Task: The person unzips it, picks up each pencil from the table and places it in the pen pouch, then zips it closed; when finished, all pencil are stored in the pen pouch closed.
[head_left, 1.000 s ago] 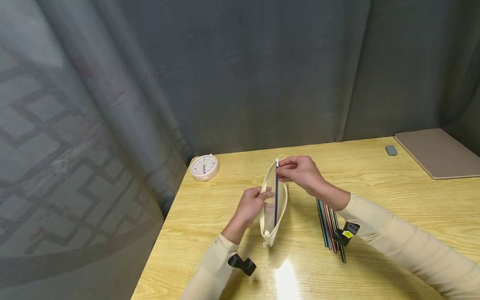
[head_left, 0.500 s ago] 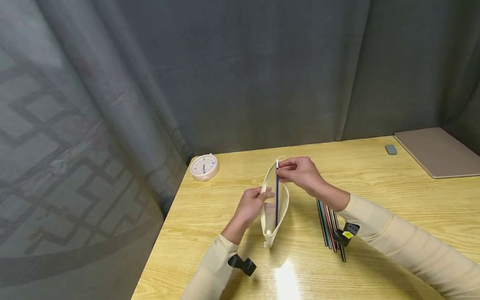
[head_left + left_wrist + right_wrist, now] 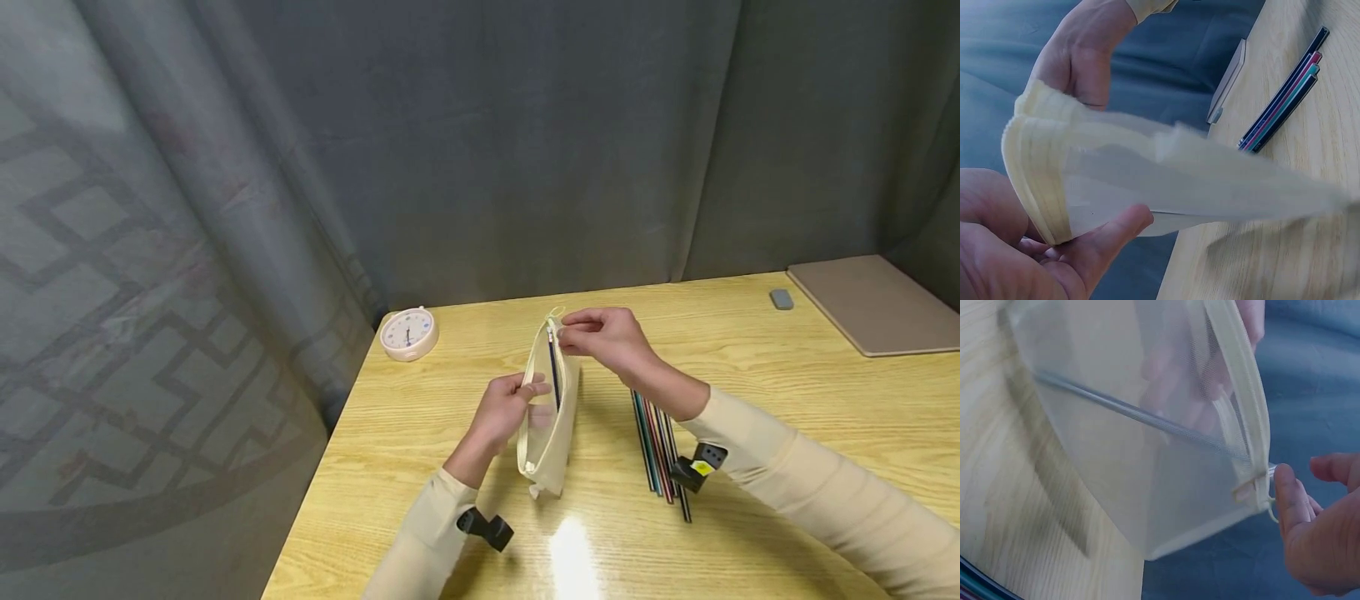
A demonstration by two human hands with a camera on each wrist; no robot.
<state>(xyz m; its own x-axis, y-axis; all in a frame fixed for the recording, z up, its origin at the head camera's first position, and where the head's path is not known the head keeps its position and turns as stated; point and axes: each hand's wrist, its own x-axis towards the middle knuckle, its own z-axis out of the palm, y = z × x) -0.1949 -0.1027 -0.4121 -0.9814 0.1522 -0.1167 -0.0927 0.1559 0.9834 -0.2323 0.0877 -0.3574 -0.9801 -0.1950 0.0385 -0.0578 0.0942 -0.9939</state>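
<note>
A cream mesh zipper pouch (image 3: 562,450) stands open-mouthed above the table. My left hand (image 3: 501,412) grips its left rim, with the thumb inside and the fingers behind the mesh. Inside leans a dark blue pencil (image 3: 555,375), its white end at the far corner of the mouth; in the right wrist view the pencil (image 3: 1147,419) shows through the mesh. My right hand (image 3: 611,342) is at that corner. The right wrist view shows thumb and fingers apart, one fingertip touching the pencil's end or the rim. Several pencils (image 3: 654,450) lie beneath my right forearm.
A round pink clock (image 3: 408,335) is at the table's far left corner. Toward the far right are a small grey block (image 3: 782,299), perhaps an eraser, and a flat brown notebook or board (image 3: 877,304). A grey curtain (image 3: 540,150) hangs behind the table.
The pencil has gone lower into the pouch and tilted. My right fingers have loosened from its white end. The pouch has turned and its mouth narrowed; my left hand keeps its grip.
</note>
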